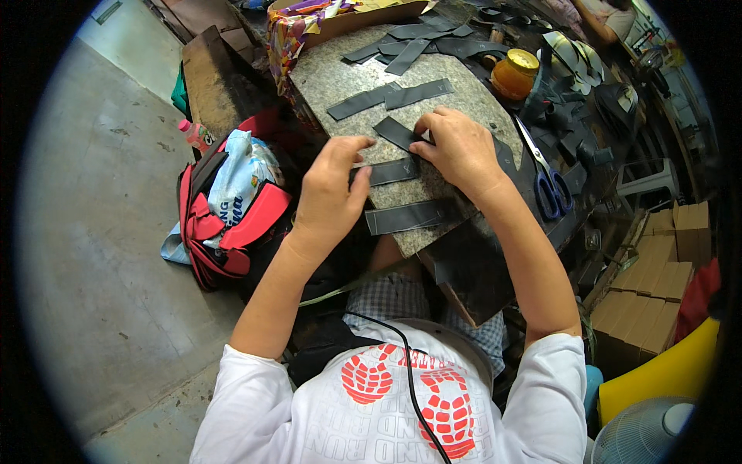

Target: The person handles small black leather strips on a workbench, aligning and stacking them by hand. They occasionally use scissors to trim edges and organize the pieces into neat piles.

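Black leather-like strips lie on a speckled stone slab (317,77) before me. My right hand (461,151) pinches the end of one short black strip (394,133) between thumb and fingers. My left hand (334,189) is open at the slab's left edge, thumb and forefinger apart. Its thumb is by the left end of another strip (393,172); whether they touch I cannot tell. Nearer to me lies a wider black strip (411,216). Farther off, two strips (390,99) overlap end to end, and a pile of loose strips (417,42) covers the slab's far side.
Blue-handled scissors (550,189) and a jar with a yellow lid (515,73) are at the slab's right. A colourful box (290,46) stands at the far left. A red and black bag (205,224) is left of me; brown cartons (649,267) are stacked at right.
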Demonstrator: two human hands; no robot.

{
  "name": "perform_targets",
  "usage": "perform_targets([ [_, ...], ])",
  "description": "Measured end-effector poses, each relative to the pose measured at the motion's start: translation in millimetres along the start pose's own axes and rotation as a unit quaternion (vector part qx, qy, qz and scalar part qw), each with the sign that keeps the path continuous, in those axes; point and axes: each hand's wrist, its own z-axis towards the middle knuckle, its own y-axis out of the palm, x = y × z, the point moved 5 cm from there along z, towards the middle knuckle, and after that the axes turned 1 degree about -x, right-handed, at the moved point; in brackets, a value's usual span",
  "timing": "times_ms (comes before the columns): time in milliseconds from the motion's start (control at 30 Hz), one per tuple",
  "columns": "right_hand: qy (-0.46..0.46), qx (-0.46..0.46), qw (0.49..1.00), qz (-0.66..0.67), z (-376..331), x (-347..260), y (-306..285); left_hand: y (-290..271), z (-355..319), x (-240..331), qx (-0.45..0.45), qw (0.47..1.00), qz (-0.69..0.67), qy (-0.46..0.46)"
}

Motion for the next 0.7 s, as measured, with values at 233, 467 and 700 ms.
perform_targets([
  [233,0.107,-0.008,0.931,0.349,16.1,50.2,6.0,-10.6,-5.5,-31.6,-0.101,0.976,-0.002,-0.195],
  [467,0.185,0.063,0.979,0.057,16.5,76.8,-15.7,-1.6,13.0,-42.8,0.017,0.98,-0.073,-0.184],
  [700,0.102,0.071,0.991,-0.043,-2.0,51.7,-29.5,-1.2,24.9,-20.9,0.004,0.979,0.206,0.003],
])
